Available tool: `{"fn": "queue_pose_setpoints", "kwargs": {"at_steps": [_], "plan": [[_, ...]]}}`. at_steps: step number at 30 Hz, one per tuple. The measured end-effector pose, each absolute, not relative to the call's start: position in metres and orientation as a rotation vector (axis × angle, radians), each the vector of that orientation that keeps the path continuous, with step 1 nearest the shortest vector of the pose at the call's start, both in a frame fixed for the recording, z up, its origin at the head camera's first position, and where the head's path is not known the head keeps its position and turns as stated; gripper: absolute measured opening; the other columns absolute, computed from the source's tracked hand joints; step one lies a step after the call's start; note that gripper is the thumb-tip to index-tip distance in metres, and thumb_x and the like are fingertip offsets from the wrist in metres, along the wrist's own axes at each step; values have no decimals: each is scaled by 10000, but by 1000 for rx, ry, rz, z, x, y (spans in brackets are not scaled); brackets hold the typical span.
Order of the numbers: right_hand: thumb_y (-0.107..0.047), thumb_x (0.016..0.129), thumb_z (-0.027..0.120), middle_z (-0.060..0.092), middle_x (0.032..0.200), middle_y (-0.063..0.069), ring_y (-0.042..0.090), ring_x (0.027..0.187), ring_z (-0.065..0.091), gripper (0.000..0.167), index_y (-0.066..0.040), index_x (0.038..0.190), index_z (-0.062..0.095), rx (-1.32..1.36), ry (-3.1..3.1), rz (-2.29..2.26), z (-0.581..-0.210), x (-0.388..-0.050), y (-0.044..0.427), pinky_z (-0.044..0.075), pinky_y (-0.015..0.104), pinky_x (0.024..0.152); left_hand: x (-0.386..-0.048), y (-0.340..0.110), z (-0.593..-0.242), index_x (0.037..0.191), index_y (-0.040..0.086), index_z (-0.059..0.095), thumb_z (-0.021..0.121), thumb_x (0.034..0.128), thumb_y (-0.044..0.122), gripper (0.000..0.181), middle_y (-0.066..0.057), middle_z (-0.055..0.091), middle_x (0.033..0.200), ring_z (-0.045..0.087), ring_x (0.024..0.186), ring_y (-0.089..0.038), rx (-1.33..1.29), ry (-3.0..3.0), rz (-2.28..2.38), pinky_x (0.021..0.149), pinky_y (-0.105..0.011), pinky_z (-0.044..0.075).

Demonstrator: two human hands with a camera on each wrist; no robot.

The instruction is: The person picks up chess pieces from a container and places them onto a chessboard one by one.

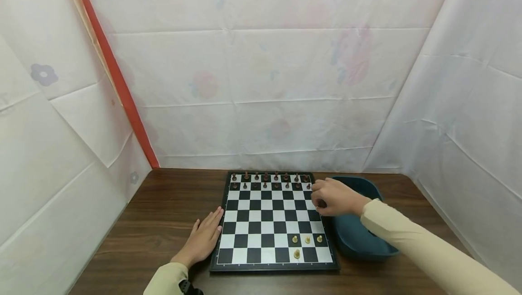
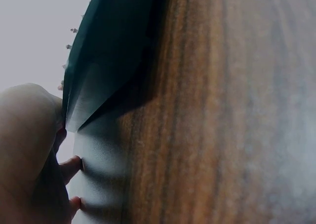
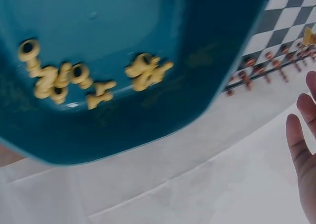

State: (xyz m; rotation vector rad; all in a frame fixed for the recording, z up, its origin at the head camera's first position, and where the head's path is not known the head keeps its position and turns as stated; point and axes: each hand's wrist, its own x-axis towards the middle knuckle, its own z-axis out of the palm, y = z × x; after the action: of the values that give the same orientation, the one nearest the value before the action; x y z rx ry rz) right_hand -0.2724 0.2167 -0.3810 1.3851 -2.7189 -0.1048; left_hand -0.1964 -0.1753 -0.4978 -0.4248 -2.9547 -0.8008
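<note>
A black-and-white chessboard (image 1: 254,216) lies on the table. My left hand (image 1: 202,236) rests against its left edge, the fingers extended. Over the board's right edge is my right hand (image 1: 336,197), between the board and a teal bin (image 1: 359,240). In the right wrist view a yellow chess piece (image 3: 309,37) shows at the frame's edge, pinched by fingertips mostly out of frame. The other fingers (image 3: 296,137) of that hand are extended. Several pale yellow chess pieces (image 1: 307,239) stand at the board's near right. Dark red chess pieces (image 1: 265,185) fill its two far rows.
More yellow chess pieces (image 3: 47,81) lie loose inside the bin, which stands close to the board's right side. The brown wooden table (image 1: 163,222) extends left of the board. White sheets (image 1: 261,82) with faint prints hang behind and at both sides.
</note>
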Motion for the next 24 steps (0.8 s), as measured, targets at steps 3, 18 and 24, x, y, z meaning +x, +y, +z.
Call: {"fn": "queue_pose_setpoints", "kwargs": {"at_steps": [3,18,24], "plan": [[-250,775,752,530,798,-116,74,730,441,74,-254,749,682,1445,-2698,-113,-381,-267,204,391,301,648,-197,-175,-498,1476,30,332,430,1021,173,488,-131,294,1531,274,1377,-392,-427,-2953,-801,1058,-670,105],[-273,796,736,521,806,-143,35,747,448,60,-284,769,683,1609,-2603,-54,-391,-252,156,399,239,656,-197,-175,-498,1474,30,338,428,1019,164,483,-134,303,1526,282,1373,-393,-429,-2935,-817,1058,-669,106],[-282,808,729,537,834,-167,24,782,455,38,-298,798,695,1647,-2641,-26,-401,-250,146,401,225,682,-196,-175,-497,1475,32,336,431,1019,164,484,-132,303,1527,277,1377,-386,-430,-2936,-822,1060,-668,101]]}}
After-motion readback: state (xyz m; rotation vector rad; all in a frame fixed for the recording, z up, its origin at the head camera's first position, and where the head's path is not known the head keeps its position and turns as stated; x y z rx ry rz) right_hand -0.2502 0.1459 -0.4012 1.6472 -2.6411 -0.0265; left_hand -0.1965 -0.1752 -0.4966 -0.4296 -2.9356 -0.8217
